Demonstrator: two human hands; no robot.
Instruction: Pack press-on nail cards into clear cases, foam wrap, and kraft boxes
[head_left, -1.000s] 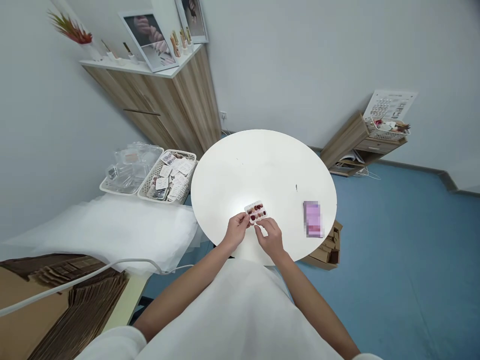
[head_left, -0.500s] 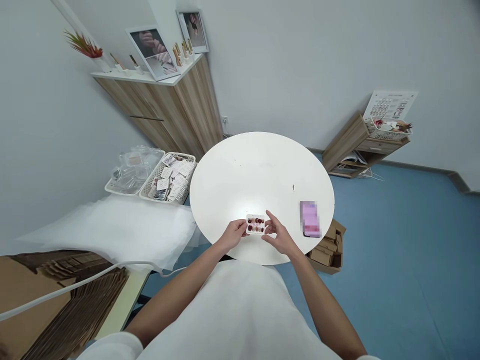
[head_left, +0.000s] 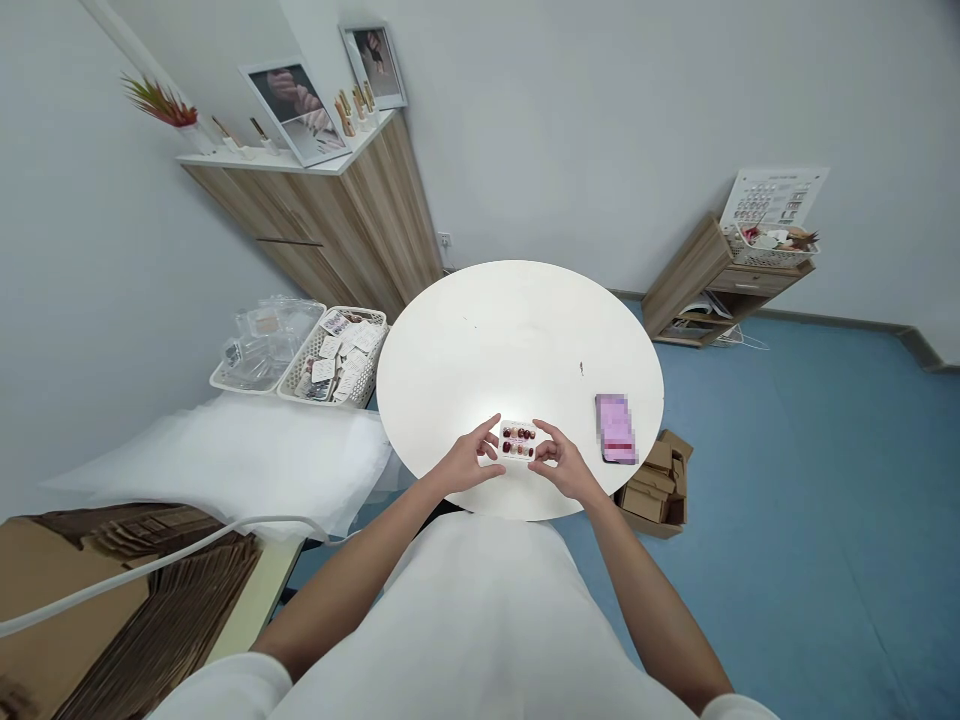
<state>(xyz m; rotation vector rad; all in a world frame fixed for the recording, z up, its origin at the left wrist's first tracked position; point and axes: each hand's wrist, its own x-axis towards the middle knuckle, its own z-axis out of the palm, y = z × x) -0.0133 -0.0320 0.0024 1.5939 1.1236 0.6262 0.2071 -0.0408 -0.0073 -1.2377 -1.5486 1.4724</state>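
A small white card of press-on nails is held just above the near part of the white round table, two rows of dark red and pale nails facing up. My right hand grips it at its right edge, with the index finger by the top corner and the thumb by the bottom one. At the card's left side, my left hand has its thumb and index finger spread apart. Its other fingers are partly curled close to the card's edge, and whether they touch it is hard to see.
On the round table a phone with a blurred pink screen lies to the right. Left of the table stand a basket of cards and clear packaging, above white sheets. Cardboard boxes sit on the floor at right.
My left hand has let go of the card's left edge and opened its thumb and index finger. My right hand has closed on the right edge.
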